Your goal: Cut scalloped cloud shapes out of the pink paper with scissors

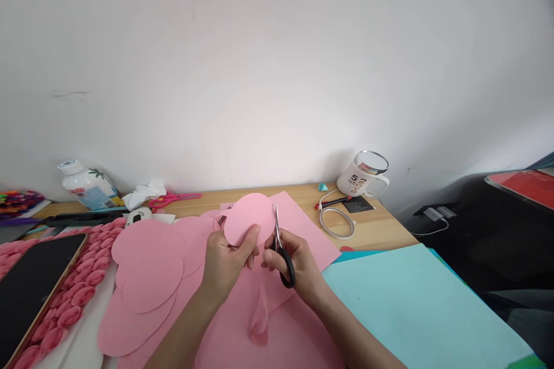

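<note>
My left hand (225,259) pinches a round pink paper piece (249,216) and holds it up over the desk. My right hand (298,265) grips black-handled scissors (280,245), blades pointing up along the right edge of that piece. A curled strip of pink paper (259,323) hangs down below both hands. Underneath lies a large pink sheet (303,225). A pile of cut pink circles (147,265) rests to the left of my left hand.
A light blue sheet (411,305) covers the desk's right side. At the back stand a white mug (361,176), a coiled white cable (335,222), pink scissors (173,199) and a white bottle (86,184). A frame edged with pink paper roses (82,282) lies at left.
</note>
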A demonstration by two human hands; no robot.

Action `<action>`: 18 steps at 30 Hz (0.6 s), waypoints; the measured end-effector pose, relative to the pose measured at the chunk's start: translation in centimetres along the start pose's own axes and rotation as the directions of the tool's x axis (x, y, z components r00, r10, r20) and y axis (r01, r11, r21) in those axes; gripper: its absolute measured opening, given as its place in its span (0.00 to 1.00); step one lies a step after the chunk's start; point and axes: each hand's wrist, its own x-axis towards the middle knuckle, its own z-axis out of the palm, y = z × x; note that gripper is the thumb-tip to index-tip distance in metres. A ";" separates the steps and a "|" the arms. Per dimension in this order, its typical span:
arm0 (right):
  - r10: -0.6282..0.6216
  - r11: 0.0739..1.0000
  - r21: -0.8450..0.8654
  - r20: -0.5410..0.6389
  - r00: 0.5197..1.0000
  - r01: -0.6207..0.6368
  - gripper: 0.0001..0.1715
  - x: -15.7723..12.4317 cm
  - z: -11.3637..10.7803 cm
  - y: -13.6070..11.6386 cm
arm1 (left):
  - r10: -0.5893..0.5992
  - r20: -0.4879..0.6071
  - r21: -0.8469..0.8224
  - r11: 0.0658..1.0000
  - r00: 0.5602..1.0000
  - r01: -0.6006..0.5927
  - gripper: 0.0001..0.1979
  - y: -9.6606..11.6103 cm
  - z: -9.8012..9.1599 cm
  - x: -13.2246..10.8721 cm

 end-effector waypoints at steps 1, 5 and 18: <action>-0.004 1.000 -0.005 0.002 1.000 0.004 0.15 0.0 0.0 -0.1 | 0.002 0.004 0.005 1.000 1.000 -0.002 0.22 0.0 0.0 0.0; -0.016 1.000 -0.018 0.005 1.000 0.016 0.14 0.0 0.0 -0.3 | -0.011 0.005 -0.003 1.000 1.000 0.011 0.22 0.0 0.0 0.1; -0.008 1.000 0.006 0.012 1.000 0.008 0.16 0.0 0.1 -0.2 | -0.058 0.045 -0.162 0.985 0.997 0.064 0.20 -0.4 0.0 0.2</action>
